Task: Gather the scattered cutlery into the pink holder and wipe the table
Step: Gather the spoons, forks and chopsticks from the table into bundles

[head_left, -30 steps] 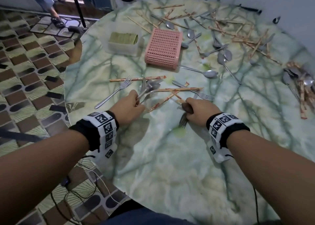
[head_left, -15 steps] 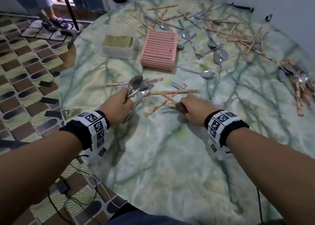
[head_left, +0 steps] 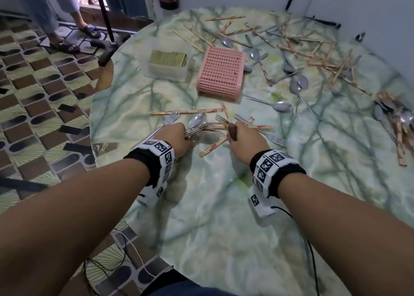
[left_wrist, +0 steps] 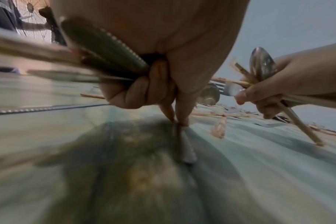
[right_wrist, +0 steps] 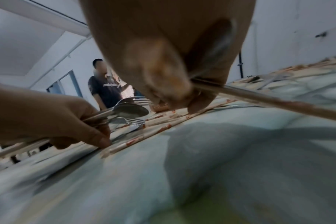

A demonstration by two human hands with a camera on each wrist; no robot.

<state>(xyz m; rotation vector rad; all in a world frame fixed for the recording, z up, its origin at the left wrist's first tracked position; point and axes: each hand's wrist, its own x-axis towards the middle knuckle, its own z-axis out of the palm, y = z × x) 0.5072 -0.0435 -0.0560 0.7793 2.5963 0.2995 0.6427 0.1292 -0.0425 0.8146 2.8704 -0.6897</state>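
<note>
Green marbled round table [head_left: 224, 217], with a patterned tile floor off its left edge. Left hand [head_left: 177, 136] curled tight round a bunch of spoons [head_left: 197, 122], now lower than half a second ago, fingertips [left_wrist: 179, 119] touching the table. Right hand [head_left: 243, 139] closed on a dark-handled fork [head_left: 231, 131] and a wrapped chopstick [right_wrist: 278, 104], now lifted higher. Pink holder [head_left: 220, 72] lying on its side toward the far edge, beside a clear box [head_left: 168, 68]. More wrapped chopsticks and spoons scattered near the far and right edges.
</note>
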